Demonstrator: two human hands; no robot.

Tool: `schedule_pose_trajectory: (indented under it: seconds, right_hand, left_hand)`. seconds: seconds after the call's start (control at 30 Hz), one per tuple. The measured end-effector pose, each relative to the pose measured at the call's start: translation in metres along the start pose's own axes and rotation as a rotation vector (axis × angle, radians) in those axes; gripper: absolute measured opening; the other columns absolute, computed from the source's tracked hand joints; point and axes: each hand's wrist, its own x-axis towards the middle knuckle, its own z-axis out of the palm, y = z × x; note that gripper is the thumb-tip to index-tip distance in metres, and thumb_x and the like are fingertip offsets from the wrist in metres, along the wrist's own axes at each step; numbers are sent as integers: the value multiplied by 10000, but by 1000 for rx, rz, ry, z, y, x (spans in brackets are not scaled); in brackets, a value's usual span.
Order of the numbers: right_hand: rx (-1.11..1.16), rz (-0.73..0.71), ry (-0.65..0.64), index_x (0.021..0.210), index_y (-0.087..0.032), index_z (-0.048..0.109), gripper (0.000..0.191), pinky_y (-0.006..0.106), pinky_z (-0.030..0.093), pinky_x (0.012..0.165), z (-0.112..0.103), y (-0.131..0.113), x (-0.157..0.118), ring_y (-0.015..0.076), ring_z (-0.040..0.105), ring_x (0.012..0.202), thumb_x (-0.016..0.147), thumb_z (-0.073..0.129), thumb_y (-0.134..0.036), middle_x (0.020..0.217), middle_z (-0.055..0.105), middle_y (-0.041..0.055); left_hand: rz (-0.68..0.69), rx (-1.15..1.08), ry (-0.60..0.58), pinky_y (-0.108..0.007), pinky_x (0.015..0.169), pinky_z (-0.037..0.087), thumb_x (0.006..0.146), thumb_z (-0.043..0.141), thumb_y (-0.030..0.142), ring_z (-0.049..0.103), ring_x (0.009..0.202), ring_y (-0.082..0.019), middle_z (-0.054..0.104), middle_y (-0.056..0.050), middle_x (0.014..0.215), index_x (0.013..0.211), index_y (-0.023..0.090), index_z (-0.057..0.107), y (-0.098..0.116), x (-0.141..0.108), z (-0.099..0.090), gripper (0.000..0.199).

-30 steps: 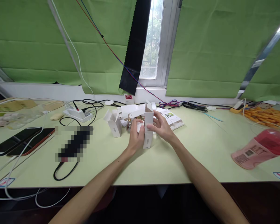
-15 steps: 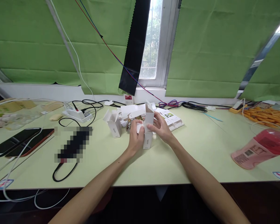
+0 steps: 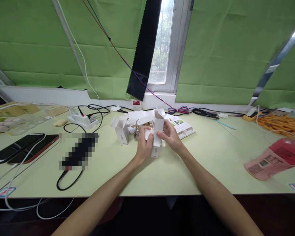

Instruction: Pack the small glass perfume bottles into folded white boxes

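My right hand (image 3: 172, 136) is closed on the right side of a small white cardboard box (image 3: 159, 124), held upright with its top end open. Against the left side of it, my left hand (image 3: 145, 142) is closed with curled fingers; a white part shows between thumb and forefinger. Directly below the held box is a second white box (image 3: 155, 151) with small print, partly covered. To the left, a white box (image 3: 121, 133) stands with its flaps up. Behind my fingers lie shiny glass-like pieces (image 3: 136, 131) and more white cartons (image 3: 137, 117), partly hidden.
White printed packaging (image 3: 183, 126) lies right of my hands. Further left are a power strip (image 3: 83, 121), phones (image 3: 36, 147) and a blurred dark device (image 3: 80, 152) with a cable. A pink bottle (image 3: 272, 160) lies at the right, near orange snack-like pieces (image 3: 280, 123).
The held box has tilted slightly, and my left hand has shifted a little against it. The whole view has moved slightly.
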Motion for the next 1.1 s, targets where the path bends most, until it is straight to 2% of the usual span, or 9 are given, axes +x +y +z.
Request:
schedule_pose_trajectory:
  seconds: [0.37, 0.6, 0.73, 1.1]
  right_hand:
    - [-7, -51, -7, 1248, -282, 489, 607, 421, 533, 999, -7, 7, 1, 268, 621, 1190, 780, 770, -547, 1337, 573, 98]
    - [-12, -39, -25, 1273, -288, 468, 665, 418, 525, 1015, -5, 6, 2, 269, 602, 1210, 765, 759, -602, 1383, 535, 101]
    - [32, -59, -23, 1285, -290, 472, 652, 418, 520, 1015, -5, 7, 1, 263, 609, 1183, 774, 775, -560, 1375, 531, 99]
    - [100, -57, 27, 1312, -301, 454, 728, 450, 490, 1057, 0, 8, 0, 286, 590, 1220, 736, 797, -583, 1377, 519, 105]
  left_hand:
    - [-14, -19, -37, -423, 889, 469, 916, 437, 287, 580, 995, -247, 607, -60, 1069, 1034, 247, 458, -2, 0, 0, 127]
    - [-32, -34, -41, -447, 892, 472, 909, 447, 288, 567, 1000, -258, 600, -64, 1048, 1034, 246, 473, -4, 1, -1, 135]
    - [-40, -57, -45, -457, 877, 475, 913, 460, 291, 566, 970, -263, 598, -65, 1004, 1038, 239, 478, -2, 2, -1, 137]
    - [-100, -67, -29, -389, 826, 453, 922, 440, 288, 562, 945, -237, 587, -62, 1035, 1055, 238, 476, 2, 2, -1, 146]
